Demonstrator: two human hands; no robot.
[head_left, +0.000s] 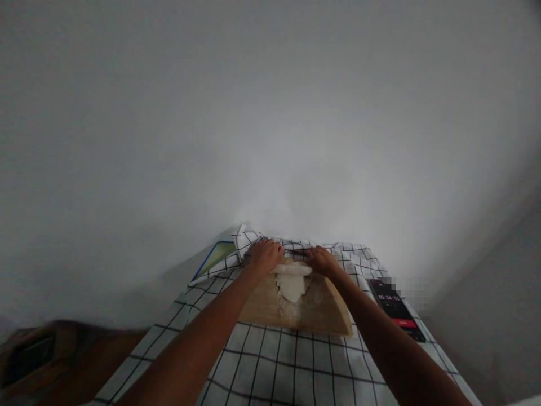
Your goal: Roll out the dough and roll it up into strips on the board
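Note:
A sheet of pale dough (291, 288) with a ragged edge lies on a floured wooden board (262, 307). Across the dough's far edge rests a whitish rolling pin (293, 270). My left hand (266, 255) is closed at the pin's left end, and my right hand (322, 260) is closed at its right end. Both ends of the pin are hidden by the hands. The fingers show only in part, curled over.
A black-and-white checked cloth (270, 366) covers the table, bunched up against the wall (270, 141). A phone (395, 310) showing a running timer lies at the right. A green panel with a blue rim (215, 258) stands at the back left.

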